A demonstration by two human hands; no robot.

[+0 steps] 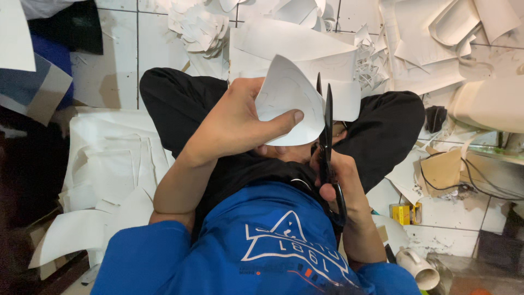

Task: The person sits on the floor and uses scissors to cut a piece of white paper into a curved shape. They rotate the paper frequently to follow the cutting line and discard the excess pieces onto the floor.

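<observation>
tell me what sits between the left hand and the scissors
In the head view, the curved white sheet lies between them: the left hand pinches it and the black scissors in the right hand stand at its right edge.

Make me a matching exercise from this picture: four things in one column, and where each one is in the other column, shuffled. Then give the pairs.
Things:
1. curved white sheet piece
2. black-handled scissors
3. small yellow box
4. stack of white sheets

Places:
A. on the tiled floor by the person's right knee
B. pinched in the left hand
C. piled on the floor at the person's left side
D. gripped in the right hand, blades pointing up

Pairs: 1-B, 2-D, 3-A, 4-C
</observation>
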